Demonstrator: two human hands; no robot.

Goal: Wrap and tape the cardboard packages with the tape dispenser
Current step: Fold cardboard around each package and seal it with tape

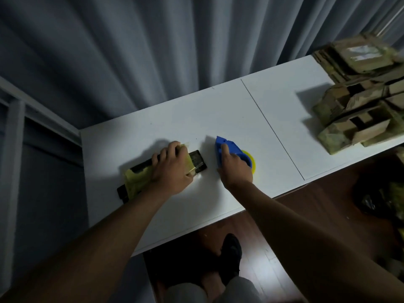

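A flat dark package [197, 161] partly wrapped in yellowish tape lies on the white table [218, 114], left of centre. My left hand [172, 169] lies on top of it, fingers curled over its far edge, holding it down. Just to the right, my right hand [235, 166] grips a blue tape dispenser [229, 147] that rests on the table, its yellow tape roll [250, 158] showing behind the hand. The hands are a short gap apart.
A pile of taped cardboard packages [358, 110] fills the table's right end. A dark seam [273, 130] crosses the tabletop. Grey curtains [153, 51] hang behind, wooden floor [306, 215] lies below, and my foot [231, 248] is under the near edge.
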